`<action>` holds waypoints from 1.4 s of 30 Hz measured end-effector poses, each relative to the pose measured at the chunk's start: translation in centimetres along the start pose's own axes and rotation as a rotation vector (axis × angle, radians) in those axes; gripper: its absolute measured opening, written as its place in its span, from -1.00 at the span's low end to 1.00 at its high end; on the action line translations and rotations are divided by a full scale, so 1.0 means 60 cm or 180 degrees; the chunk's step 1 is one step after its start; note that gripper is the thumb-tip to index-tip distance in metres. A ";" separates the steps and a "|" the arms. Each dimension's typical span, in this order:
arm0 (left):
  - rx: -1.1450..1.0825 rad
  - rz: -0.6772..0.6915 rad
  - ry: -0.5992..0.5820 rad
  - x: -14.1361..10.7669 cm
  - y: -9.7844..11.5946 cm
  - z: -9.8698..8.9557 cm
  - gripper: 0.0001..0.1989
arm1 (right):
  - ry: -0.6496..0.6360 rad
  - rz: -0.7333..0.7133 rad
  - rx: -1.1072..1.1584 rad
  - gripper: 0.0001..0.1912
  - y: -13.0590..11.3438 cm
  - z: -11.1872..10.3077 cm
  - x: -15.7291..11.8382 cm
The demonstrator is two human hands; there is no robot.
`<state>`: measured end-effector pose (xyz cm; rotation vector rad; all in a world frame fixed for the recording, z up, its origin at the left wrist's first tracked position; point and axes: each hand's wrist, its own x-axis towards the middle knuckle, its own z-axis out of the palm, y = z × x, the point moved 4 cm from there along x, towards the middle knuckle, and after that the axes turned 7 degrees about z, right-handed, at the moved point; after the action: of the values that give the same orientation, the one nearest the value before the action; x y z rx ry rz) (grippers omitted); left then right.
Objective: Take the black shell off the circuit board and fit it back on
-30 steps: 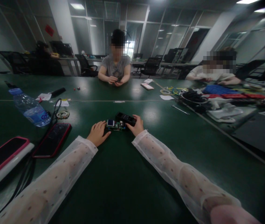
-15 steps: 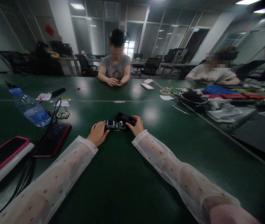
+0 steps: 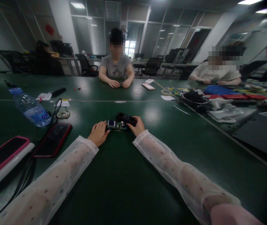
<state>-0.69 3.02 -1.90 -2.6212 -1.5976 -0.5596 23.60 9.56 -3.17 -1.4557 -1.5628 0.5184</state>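
Observation:
A small green circuit board (image 3: 117, 126) with a little square screen lies on the dark green table (image 3: 114, 175). Behind its right part is a black rectangular case (image 3: 126, 118), tilted slightly down to the right. My left hand (image 3: 98, 133) rests at the board's left edge, its fingers close together and its thumb near the lower corner; whether it grips the board is unclear. My right hand (image 3: 137, 125) holds the right end of the black case between thumb and fingers, beside the board.
On the left are a water bottle (image 3: 31, 107), a red-edged phone (image 3: 53, 140), a pink-edged phone (image 3: 5, 156) and black cables. A wrench (image 3: 181, 110) and a cluttered pile lie right. Two people sit across the table.
My hands, the board and the case show no clear movement. Across the table, the middle person's hands have shifted slightly, and the person at right has moved a little.

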 end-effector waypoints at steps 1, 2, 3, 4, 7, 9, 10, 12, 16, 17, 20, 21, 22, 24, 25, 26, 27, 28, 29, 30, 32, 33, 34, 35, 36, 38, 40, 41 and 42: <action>0.0001 -0.0008 -0.0003 0.000 0.001 -0.001 -0.53 | 0.0021 -0.0003 0.0026 -0.49 -0.002 -0.001 -0.001; 0.0002 -0.0014 0.0000 0.000 0.002 -0.001 -0.53 | 0.0068 0.0003 0.0060 -0.49 -0.004 -0.004 -0.001; 0.0003 -0.0017 0.0008 0.000 0.003 -0.002 -0.54 | 0.0149 -0.0002 0.0091 -0.49 -0.007 -0.007 -0.002; 0.0006 -0.0020 0.0022 0.000 0.004 -0.003 -0.54 | 0.0260 -0.0029 0.0120 -0.49 -0.012 -0.011 -0.004; 0.0017 -0.0013 0.0060 0.000 0.006 -0.005 -0.56 | 0.0534 -0.0277 0.0256 -0.47 -0.032 -0.023 -0.012; 0.0023 0.0002 0.0072 0.000 0.007 -0.006 -0.57 | 0.0430 -0.0512 0.0391 -0.45 -0.050 -0.026 -0.020; 0.0026 0.0010 0.0077 0.000 0.008 -0.006 -0.57 | 0.0317 -0.0612 0.0432 -0.45 -0.058 -0.025 -0.025; 0.0032 0.0021 0.0090 -0.001 0.007 -0.007 -0.58 | 0.0121 -0.0752 0.0465 -0.46 -0.073 -0.023 -0.034; 0.0022 0.0036 0.0078 -0.001 0.005 -0.006 -0.58 | -0.0094 -0.0824 0.0504 -0.46 -0.085 -0.018 -0.044; 0.0022 0.0033 0.0079 -0.002 0.005 -0.006 -0.58 | -0.0164 -0.0816 0.0509 -0.45 -0.085 -0.016 -0.045; 0.0013 0.0023 0.0073 -0.002 0.003 -0.006 -0.58 | -0.0391 -0.0769 0.0516 -0.45 -0.082 -0.009 -0.044; 0.0008 0.0017 0.0071 -0.002 0.002 -0.006 -0.59 | -0.0441 -0.0759 0.0538 -0.45 -0.080 -0.008 -0.044; 0.0002 0.0008 0.0069 -0.002 0.002 -0.006 -0.59 | -0.0475 -0.0756 0.0571 -0.45 -0.080 -0.007 -0.043; -0.0010 -0.0007 0.0068 -0.002 0.001 -0.006 -0.59 | -0.0527 -0.0766 0.0635 -0.44 -0.080 -0.007 -0.043; -0.0011 -0.0022 0.0076 -0.001 0.001 -0.006 -0.59 | -0.0555 -0.0777 0.0653 -0.44 -0.080 -0.006 -0.044; -0.0008 -0.0038 0.0082 -0.001 0.000 -0.006 -0.58 | -0.0586 -0.0792 0.0659 -0.44 -0.081 -0.006 -0.045; -0.0005 -0.0055 0.0083 -0.001 0.000 -0.005 -0.58 | -0.0621 -0.0812 0.0656 -0.44 -0.082 -0.005 -0.046; -0.0004 -0.0067 0.0079 -0.001 -0.001 -0.005 -0.58 | -0.0655 -0.0830 0.0646 -0.44 -0.082 -0.004 -0.046; -0.0006 -0.0074 0.0073 -0.001 -0.001 -0.004 -0.58 | -0.0683 -0.0840 0.0632 -0.45 -0.082 -0.003 -0.046; -0.0012 -0.0076 0.0070 -0.001 -0.002 -0.004 -0.58 | -0.0709 -0.0843 0.0621 -0.45 -0.081 -0.002 -0.046; -0.0048 -0.0072 0.0073 0.000 -0.003 -0.003 -0.58 | -0.0740 -0.0846 0.0642 -0.45 -0.077 0.002 -0.044; -0.0074 -0.0078 0.0085 0.000 -0.004 -0.003 -0.58 | -0.0744 -0.0852 0.0677 -0.45 -0.074 0.004 -0.043; -0.0107 -0.0093 0.0097 0.000 -0.006 -0.002 -0.58 | -0.0751 -0.0867 0.0723 -0.45 -0.072 0.005 -0.042; -0.0149 -0.0111 0.0100 0.000 -0.008 -0.002 -0.58 | -0.0761 -0.0885 0.0769 -0.46 -0.070 0.006 -0.040; -0.0200 -0.0123 0.0091 0.000 -0.009 -0.002 -0.57 | -0.0780 -0.0897 0.0804 -0.46 -0.068 0.007 -0.040; -0.0304 -0.0137 0.0060 0.001 -0.013 -0.002 -0.55 | -0.0827 -0.0889 0.0816 -0.47 -0.066 0.009 -0.038; -0.0398 -0.0155 0.0047 0.002 -0.016 -0.003 -0.51 | -0.0885 -0.0868 0.0752 -0.46 -0.065 0.009 -0.038; -0.0435 -0.0175 0.0056 0.003 -0.016 -0.004 -0.48 | -0.0925 -0.0851 0.0692 -0.46 -0.065 0.009 -0.039; -0.0471 -0.0201 0.0068 0.003 -0.017 -0.005 -0.47 | -0.0983 -0.0828 0.0610 -0.47 -0.066 0.010 -0.039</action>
<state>-1.58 3.60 -1.76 -2.6642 -1.7007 -0.7342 20.68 6.66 -1.07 -1.0436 -1.8551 0.7409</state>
